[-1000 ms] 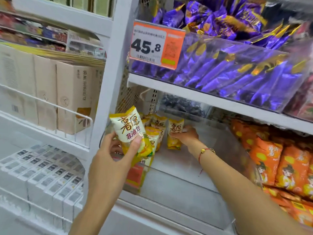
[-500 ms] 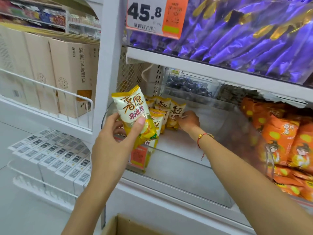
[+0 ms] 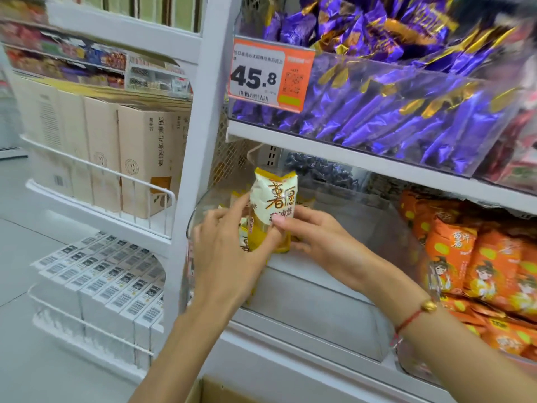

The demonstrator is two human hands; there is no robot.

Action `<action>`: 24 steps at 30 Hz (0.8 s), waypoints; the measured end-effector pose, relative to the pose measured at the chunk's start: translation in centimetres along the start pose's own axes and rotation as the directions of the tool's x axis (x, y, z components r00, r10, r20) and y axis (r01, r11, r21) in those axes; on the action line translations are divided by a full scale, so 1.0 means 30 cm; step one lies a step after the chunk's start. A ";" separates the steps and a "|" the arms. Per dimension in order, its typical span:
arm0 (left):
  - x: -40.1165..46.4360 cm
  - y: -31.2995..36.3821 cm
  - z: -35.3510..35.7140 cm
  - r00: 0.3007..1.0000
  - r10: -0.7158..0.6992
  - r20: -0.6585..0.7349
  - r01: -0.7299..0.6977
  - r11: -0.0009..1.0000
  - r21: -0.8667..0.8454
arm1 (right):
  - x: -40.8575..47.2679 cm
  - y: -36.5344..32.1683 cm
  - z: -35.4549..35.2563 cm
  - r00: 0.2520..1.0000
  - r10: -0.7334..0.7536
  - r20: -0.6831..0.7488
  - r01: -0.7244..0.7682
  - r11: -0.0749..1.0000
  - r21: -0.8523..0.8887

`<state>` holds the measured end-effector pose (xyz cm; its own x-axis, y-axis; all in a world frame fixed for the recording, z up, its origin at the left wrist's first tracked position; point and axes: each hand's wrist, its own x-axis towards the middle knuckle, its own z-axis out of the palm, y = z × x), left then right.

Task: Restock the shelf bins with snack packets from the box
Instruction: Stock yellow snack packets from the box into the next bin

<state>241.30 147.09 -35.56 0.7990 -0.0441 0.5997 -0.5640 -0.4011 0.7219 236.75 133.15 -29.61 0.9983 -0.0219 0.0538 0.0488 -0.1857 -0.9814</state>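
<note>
Here, in the head view, the placing step is going on: the left hand (image 3: pixel 223 257) is gripping the lower half of an upright white-and-yellow foil snack packet with brown lettering (image 3: pixel 273 205), thumb across its front, while the right hand (image 3: pixel 316 237) is pinching the same packet from the three o'clock side, its thumb tip lying on the front. The packet is standing at the near left corner of the clear, curved-front plastic shelf bin (image 3: pixel 319 289), just in front of a small cluster of matching yellow packets (image 3: pixel 241 199) at its nine o'clock. Judging from this, the next move is calling for settling the packet upright against that cluster, letting go with both hands, then reaching down to the brown cardboard box (image 3: pixel 215 391) at six o'clock for more; most of the bin floor is looking bare, so the restocking seems to be at an early stage. The cluster is being largely covered by the left hand's fingers and the held packet, so its count cannot be told. Only a corner of the box is showing at the bottom edge, its contents out of sight. The dark packets (image 3: pixel 319 173) at twelve o'clock behind the bin are too dim to identify, and the orange packets (image 3: pixel 470 266) at three o'clock are being cut off by the frame.
</note>
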 end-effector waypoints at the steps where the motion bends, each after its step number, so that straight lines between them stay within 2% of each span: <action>1: 0.004 0.005 0.002 0.999 0.049 0.007 -0.049 0.999 0.001 | -0.007 -0.005 -0.006 1.000 0.008 -0.024 -0.008 1.000 0.008; 4: 0.043 -0.035 -0.002 0.941 0.331 -0.074 -0.325 0.942 0.083 | -0.012 -0.013 -0.037 0.995 0.069 -0.071 -0.063 0.995 0.077; 6: 0.083 -0.095 -0.011 0.901 0.402 -0.163 -0.374 0.910 0.181 | -0.006 -0.009 -0.072 0.978 0.141 -0.155 -0.121 0.984 0.130; 9: 0.124 -0.177 -0.014 0.935 0.248 -0.254 -0.189 0.954 0.234 | 0.062 0.025 -0.147 0.894 0.220 -0.391 -0.220 0.974 0.046; 12: 0.132 -0.211 0.010 0.972 0.111 -0.209 -0.075 0.982 0.174 | 0.178 0.077 -0.214 0.805 0.233 -0.546 -0.324 0.943 -0.076; 14: 0.131 -0.210 0.021 0.975 0.087 -0.207 -0.058 0.988 0.146 | 0.258 0.115 -0.249 0.792 0.219 -0.570 -0.384 0.904 -0.185; 17: 0.126 -0.208 0.026 0.972 0.084 -0.219 -0.058 0.991 0.125 | 0.347 0.170 -0.264 0.831 0.217 -0.513 -0.408 0.864 -0.296; 19: 0.127 -0.208 0.025 0.972 0.088 -0.218 -0.061 0.990 0.127 | 0.378 0.215 -0.247 0.845 0.242 -0.477 -0.414 0.861 -0.295; 24: 0.127 -0.209 0.025 0.972 0.096 -0.217 -0.064 0.987 0.149 | 0.374 0.281 -0.223 0.824 0.211 -0.526 -0.363 0.909 -0.205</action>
<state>248.05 148.73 -38.06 0.6770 0.1171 0.7266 -0.5766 -0.5291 0.6226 248.15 124.77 -36.03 0.8163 -0.5739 -0.0655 -0.3249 -0.3624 -0.8736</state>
